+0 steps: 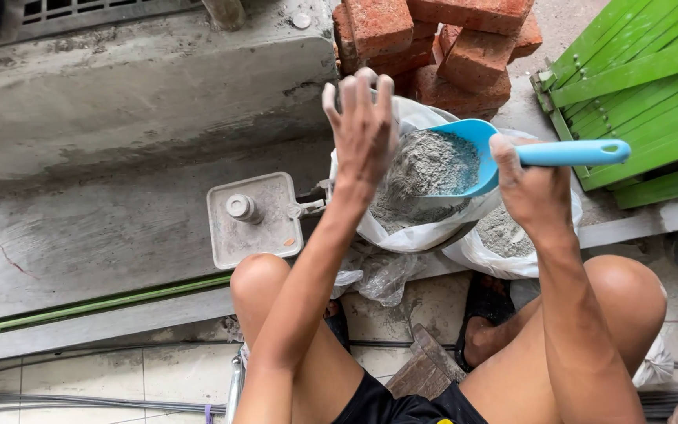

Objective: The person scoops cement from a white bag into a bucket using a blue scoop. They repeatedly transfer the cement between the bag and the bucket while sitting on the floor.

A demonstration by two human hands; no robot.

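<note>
Here a light blue plastic scoop (464, 157) is gripped by the right hand (534, 188), whose fingers are closed round the near end of its smooth, rounded handle. The scoop's long axis lies almost level across the view: the handle points right, towards the green slats, and the broad bowl points left. The bowl is heaped with grey cement powder (433, 163) (fine, dry and clumped in places) and is held just over the white plastic bag (413, 232) that lines a round container, with more of the same powder inside. The left hand (364, 129) is raised above the far rim of the bag, its fingers straight and slightly spread, dusted pale grey, with nothing held. A second white bag (504, 247) with grey powder is seen just right of the first, partly hidden by the right forearm. A square, dust-coated metal plate (254, 220) with a short round stub lies on the rough concrete floor (111, 196) to the left. Rough red bricks (441, 47) are stacked behind the bags, and green painted wooden slats (645, 86) lie at the upper right. Pale floor tiles (103, 377) are seen at the lower left.
</note>
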